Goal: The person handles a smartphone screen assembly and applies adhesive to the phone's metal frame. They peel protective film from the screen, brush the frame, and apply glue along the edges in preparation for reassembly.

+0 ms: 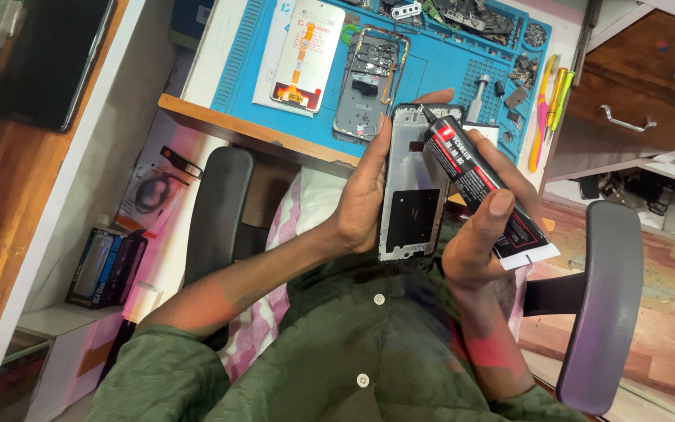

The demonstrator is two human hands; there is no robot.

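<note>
While the left hand [362, 195] grips the long edge of a silver-grey rectangular phone frame [414, 187], holding it upright above the lap, the right hand [482, 234] is closed around a black squeeze tube of adhesive with a red band [482, 184]. Its black nozzle touches the frame's top edge. Beyond them lies a blue silicone work mat [439, 70] bearing an opened phone body [369, 82] and a white display panel [306, 55].

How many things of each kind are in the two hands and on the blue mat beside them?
Phone frame in left hand: 1
Black glue tube in right hand: 1
Opened phone body on blue mat: 1
Display panel: 1
Total: 4
</note>
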